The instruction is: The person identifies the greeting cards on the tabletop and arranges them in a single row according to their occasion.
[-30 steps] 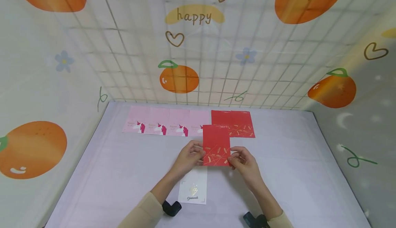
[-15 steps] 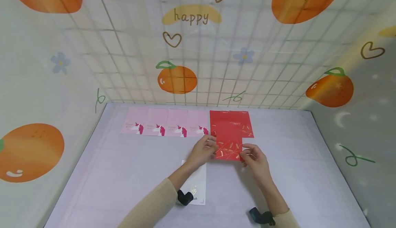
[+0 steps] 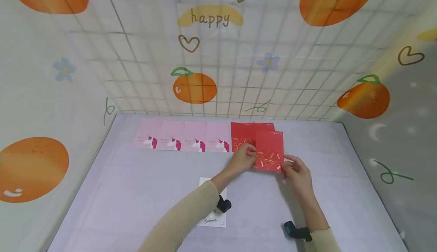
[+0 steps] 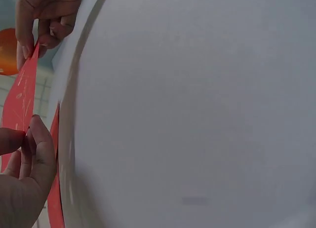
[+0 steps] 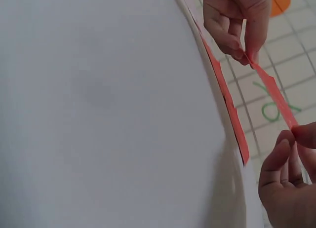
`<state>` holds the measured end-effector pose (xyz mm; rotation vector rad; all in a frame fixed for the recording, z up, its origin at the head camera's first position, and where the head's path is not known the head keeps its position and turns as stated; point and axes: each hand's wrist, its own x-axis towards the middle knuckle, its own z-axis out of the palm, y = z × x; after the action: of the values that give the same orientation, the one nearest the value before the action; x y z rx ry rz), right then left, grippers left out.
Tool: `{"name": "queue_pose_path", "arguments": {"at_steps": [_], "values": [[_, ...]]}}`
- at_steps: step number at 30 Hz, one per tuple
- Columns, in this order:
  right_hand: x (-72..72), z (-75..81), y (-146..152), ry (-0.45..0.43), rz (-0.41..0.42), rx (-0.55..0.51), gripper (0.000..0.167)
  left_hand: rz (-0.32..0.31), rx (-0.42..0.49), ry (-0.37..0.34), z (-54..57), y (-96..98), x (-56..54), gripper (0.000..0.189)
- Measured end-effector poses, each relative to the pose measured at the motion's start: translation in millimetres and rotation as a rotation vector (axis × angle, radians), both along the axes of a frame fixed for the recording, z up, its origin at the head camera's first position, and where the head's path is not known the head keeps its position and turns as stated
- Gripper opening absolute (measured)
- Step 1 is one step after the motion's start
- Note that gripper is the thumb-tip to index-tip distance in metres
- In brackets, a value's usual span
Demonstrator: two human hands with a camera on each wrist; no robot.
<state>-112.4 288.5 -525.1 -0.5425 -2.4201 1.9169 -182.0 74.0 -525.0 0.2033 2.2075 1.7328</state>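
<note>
Both hands hold one red envelope [image 3: 269, 149] with gold feather-like marks, raised above the table. My left hand [image 3: 241, 159] pinches its left edge near the bottom, and my right hand [image 3: 298, 174] pinches the lower right edge. In the left wrist view the held red envelope [image 4: 22, 97] stretches between the two hands, clear of the tabletop. Two more red envelopes [image 3: 241, 131] lie side by side at the back of the table, the right one partly covered by the held one in the head view.
Several pink unicorn envelopes [image 3: 194, 132] lie in a row left of the red ones. A white card [image 3: 218, 221] marked "Diamonds" lies nearer the front, partly hidden by the left forearm. A patterned curtain [image 3: 218, 54] rises behind the white table [image 3: 136, 191].
Both hands have carried the held red envelope to the right and farther back, from beside the pink row to over the right-hand red envelope on the table.
</note>
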Motion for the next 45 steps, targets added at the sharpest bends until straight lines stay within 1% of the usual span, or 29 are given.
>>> {"name": "queue_pose_path", "arguments": {"at_steps": [7, 11, 14, 18, 20, 24, 28, 30, 34, 37, 40, 45], "values": [[-8.9, -4.0, 15.0, -0.044, -0.050, -0.022, 0.044, -0.006, -0.032, -0.010, -3.0, 20.1, -11.4, 0.023], [-12.1, -5.7, 19.6, -0.055, -0.082, -0.035, 0.045, -0.009, -0.047, -0.013, -5.9, 28.5, -15.3, 0.024], [-14.3, -6.2, 21.9, -0.067, -0.090, -0.024, 0.045, 0.002, -0.047, -0.023, -6.6, 33.0, -16.9, 0.024], [-18.0, -5.7, 26.4, -0.067, -0.096, -0.012, 0.044, 0.024, -0.047, -0.036, -4.8, 39.8, -18.8, 0.025], [-20.3, -5.2, 29.5, -0.051, -0.103, -0.022, 0.043, 0.038, -0.042, -0.044, -2.6, 43.2, -19.9, 0.025], [-26.8, -2.7, 36.8, -0.033, -0.127, -0.052, 0.040, 0.050, -0.002, -0.068, 2.2, 47.8, -21.5, 0.025], [-36.6, 3.3, 45.6, -0.018, -0.148, -0.056, 0.039, 0.039, 0.032, -0.109, 3.4, 47.0, -20.5, 0.027], [-42.9, 7.0, 51.6, -0.003, -0.155, -0.046, 0.039, 0.033, 0.031, -0.125, 2.4, 44.7, -19.3, 0.028], [-58.1, 13.3, 63.9, 0.007, -0.169, -0.052, 0.042, 0.020, 0.001, -0.127, 0.0, 38.7, -17.9, 0.028], [-68.5, 15.4, 71.6, -0.019, -0.170, -0.020, 0.045, 0.009, -0.003, -0.123, 0.5, 35.2, -16.9, 0.029], [-77.5, 15.0, 76.4, -0.053, -0.157, 0.022, 0.047, -0.008, -0.002, -0.107, 4.2, 30.2, -15.6, 0.032], [-87.3, 11.9, 82.5, -0.097, -0.153, 0.047, 0.047, -0.058, 0.009, -0.074, 10.4, 15.9, -13.4, 0.032]]}}
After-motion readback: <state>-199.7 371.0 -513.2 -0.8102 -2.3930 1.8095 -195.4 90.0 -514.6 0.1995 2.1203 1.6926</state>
